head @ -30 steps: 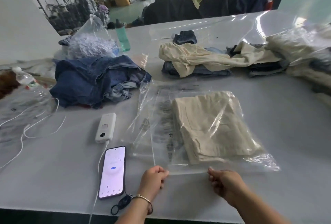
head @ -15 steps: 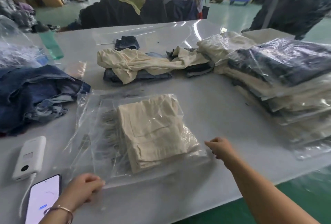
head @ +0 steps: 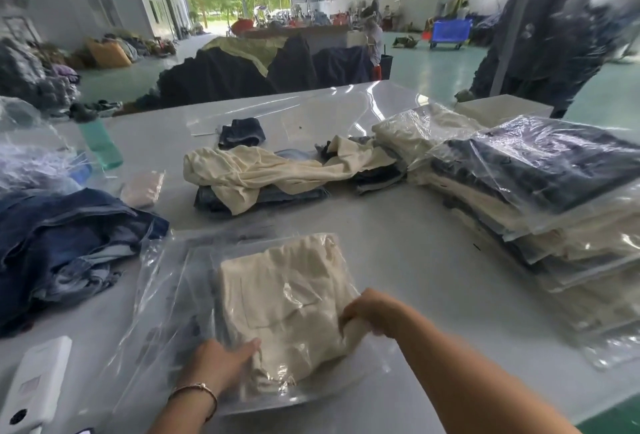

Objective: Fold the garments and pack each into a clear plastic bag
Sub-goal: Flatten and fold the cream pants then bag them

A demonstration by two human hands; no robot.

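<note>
A folded cream garment (head: 287, 298) lies inside a clear plastic bag (head: 166, 295) on the grey table in front of me. My right hand (head: 370, 312) grips the bagged garment at its right near corner, fingers curled into it. My left hand (head: 221, 361) holds the near left edge of the same packet, fingers lying along the cloth. Loose cream cloth (head: 263, 173) is draped over folded denim (head: 270, 196) farther back.
A tall stack of bagged garments (head: 540, 191) fills the right side. A heap of denim (head: 65, 246) lies at the left, with a white power bank (head: 34, 381) near it. A green bottle (head: 102, 146) and flat plastic bags (head: 311, 111) are at the back.
Both hands have left the bag's near edge and taken hold of the bagged cream garment at its near corners. My view has swung right and upward.
</note>
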